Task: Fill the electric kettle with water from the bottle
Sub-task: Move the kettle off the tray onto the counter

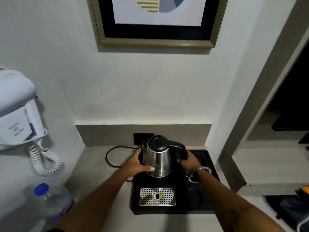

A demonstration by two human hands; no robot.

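Two hands grip the conical steel kettle (158, 159): left hand (136, 164) cupping its body, right hand (189, 162) around its black handle.

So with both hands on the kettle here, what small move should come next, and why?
Probably open the kettle's lid: it looks shut, and no water can go in until it is up. The left hand steadies the steel body, the right hand is at the handle, and the bottle stands capped, untouched.

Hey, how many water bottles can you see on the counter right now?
1. The water bottle, blue cap on, stands at the counter's near left corner, left of the black tray. Others may sit outside the view.
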